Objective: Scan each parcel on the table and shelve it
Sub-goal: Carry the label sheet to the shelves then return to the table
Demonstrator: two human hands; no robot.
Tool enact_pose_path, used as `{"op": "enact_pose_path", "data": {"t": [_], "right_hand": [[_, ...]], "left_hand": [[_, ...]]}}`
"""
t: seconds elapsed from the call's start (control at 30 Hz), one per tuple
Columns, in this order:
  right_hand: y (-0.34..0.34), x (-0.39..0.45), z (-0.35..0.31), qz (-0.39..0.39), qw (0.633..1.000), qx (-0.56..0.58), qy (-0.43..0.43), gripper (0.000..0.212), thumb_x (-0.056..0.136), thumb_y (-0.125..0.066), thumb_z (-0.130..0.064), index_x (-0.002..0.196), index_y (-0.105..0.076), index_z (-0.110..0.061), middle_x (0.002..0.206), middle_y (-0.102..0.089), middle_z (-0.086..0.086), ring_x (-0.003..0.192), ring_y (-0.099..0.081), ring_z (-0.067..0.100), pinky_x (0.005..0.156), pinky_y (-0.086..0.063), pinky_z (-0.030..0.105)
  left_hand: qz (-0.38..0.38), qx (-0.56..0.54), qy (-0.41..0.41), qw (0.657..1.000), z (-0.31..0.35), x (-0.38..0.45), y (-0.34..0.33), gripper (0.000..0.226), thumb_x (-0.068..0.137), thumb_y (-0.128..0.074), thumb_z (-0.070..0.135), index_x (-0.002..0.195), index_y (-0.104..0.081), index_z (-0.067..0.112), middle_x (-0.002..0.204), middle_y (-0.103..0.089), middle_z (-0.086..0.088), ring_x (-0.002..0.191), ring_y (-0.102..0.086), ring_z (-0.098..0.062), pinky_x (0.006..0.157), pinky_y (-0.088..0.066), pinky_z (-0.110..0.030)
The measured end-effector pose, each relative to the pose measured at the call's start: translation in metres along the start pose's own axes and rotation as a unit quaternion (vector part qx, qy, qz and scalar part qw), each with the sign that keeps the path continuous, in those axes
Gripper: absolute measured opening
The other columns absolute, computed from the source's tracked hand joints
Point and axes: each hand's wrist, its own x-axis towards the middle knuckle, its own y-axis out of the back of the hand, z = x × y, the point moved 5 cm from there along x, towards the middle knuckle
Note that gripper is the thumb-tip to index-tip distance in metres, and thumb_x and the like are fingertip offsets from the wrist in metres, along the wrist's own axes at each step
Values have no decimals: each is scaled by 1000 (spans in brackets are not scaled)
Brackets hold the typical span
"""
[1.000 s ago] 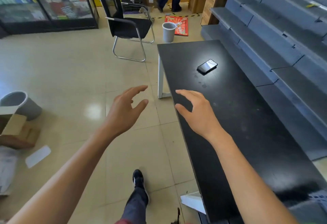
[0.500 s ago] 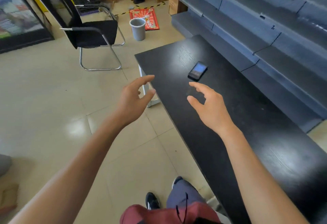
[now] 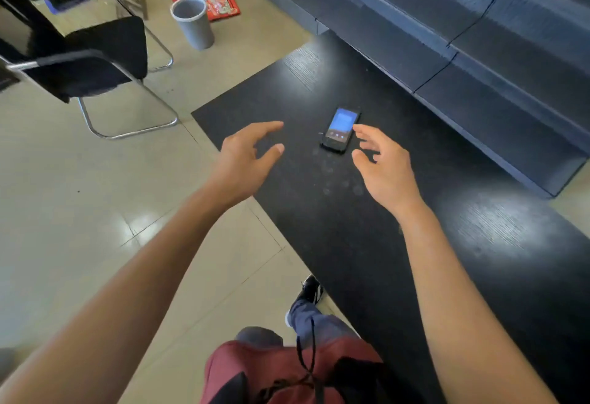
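Scanner [image 3: 341, 129] lies flat on the black table [image 3: 399, 244], screen up and lit blue, its long axis running away from you, just beside the fingertips of your right hand [image 3: 384, 168]. No parcel shows anywhere on the table in this view, so the handheld looks like the first thing to collect.

Judging by its shape, expect it to be light, stiff and one-handed, with a smooth glass face and hard plastic sides that could slip on a loose pinch. Take it across the narrow width, thumb on one long edge and fingers on the other, below the screen so you do not press anything on it. It sits flush on the tabletop, so you may need to tip one edge up first.

Your right hand is spread and holds nothing, fingers lightly bent, poised next to the near right edge of the scanner but not touching it. Your left hand [image 3: 244, 160] is also spread and bare, hovering over the table's left edge, well apart from the scanner.

Compared with half a second ago, the view has come closer and tipped downward: the scanner fills more of the picture, your right fingertips have closed most of the gap to it, and the grey shelves [image 3: 479, 36] now crowd the upper right. The chair [image 3: 95, 58] and grey bin [image 3: 193, 22] sit at upper left.
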Motion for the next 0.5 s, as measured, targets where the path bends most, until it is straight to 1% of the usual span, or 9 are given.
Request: {"op": "enact_pose_path", "data": {"t": [0.07, 0.17, 0.23, 0.27, 0.3, 0.37, 0.43, 0.5], "right_hand": [[-4, 18, 5, -2, 1000, 5, -18, 44, 97, -57, -14, 137, -59, -31, 124, -60, -23, 108, -54, -17, 84, -37, -2], [-2, 38, 20, 1, 999, 2, -52, 48, 96, -53, -8, 138, -58, -29, 133, -60, -15, 115, -57, -1, 82, -37, 1], [-3, 52, 33, -20, 996, -8, -88, 51, 95, -48, -3, 137, -59, -29, 137, -59, -9, 121, -55, 7, 76, -39, 2], [-5, 58, 40, -34, 993, -13, -109, 51, 95, -47, -2, 136, -60, -29, 139, -59, -6, 123, -55, 9, 75, -41, 5], [-8, 65, 46, -47, 991, -16, -127, 52, 95, -47, -2, 137, -60, -29, 140, -58, -5, 125, -54, 11, 77, -43, 9], [-13, 79, 59, -63, 985, -22, -159, 51, 96, -47, -3, 139, -57, -29, 142, -57, -3, 125, -53, 13, 86, -43, 19], [-19, 93, 71, -63, 979, -26, -190, 51, 97, -47, -6, 142, -55, -28, 144, -55, -2, 127, -53, 16, 95, -47, 28], [-25, 108, 82, -51, 975, -28, -215, 51, 97, -48, -8, 144, -52, -26, 145, -55, 0, 127, -53, 18, 102, -50, 38]], "left_hand": [[-12, -8, 2, 1000, -1, 24, -8, 39, 99, -63, 31, 138, -60, 34, 129, -57, 24, 105, -58, -4, 87, -40, -8], [-46, -18, -9, 999, -3, 59, -28, 38, 98, -65, 28, 136, -62, 32, 127, -64, 21, 94, -58, 6, 87, -44, -11], [-70, -24, -10, 997, -7, 84, -44, 38, 97, -66, 28, 135, -63, 32, 120, -67, 21, 94, -59, 11, 88, -47, -15], [-83, -29, -6, 996, -10, 96, -51, 37, 97, -66, 27, 134, -63, 30, 117, -68, 20, 97, -60, 10, 90, -48, -17], [-95, -37, 0, 995, -14, 108, -59, 37, 97, -66, 25, 134, -63, 28, 115, -69, 18, 101, -62, 7, 94, -49, -19], [-120, -57, 12, 991, -24, 133, -76, 37, 98, -65, 22, 135, -64, 23, 114, -70, 13, 107, -63, 3, 101, -48, -20], [-148, -68, 22, 986, -35, 157, -94, 37, 98, -65, 21, 135, -64, 20, 115, -71, 10, 108, -64, 0, 103, -47, -20], [-175, -82, 35, 980, -46, 182, -112, 35, 97, -66, 20, 133, -64, 20, 116, -71, 8, 107, -66, -3, 101, -49, -23]]}}
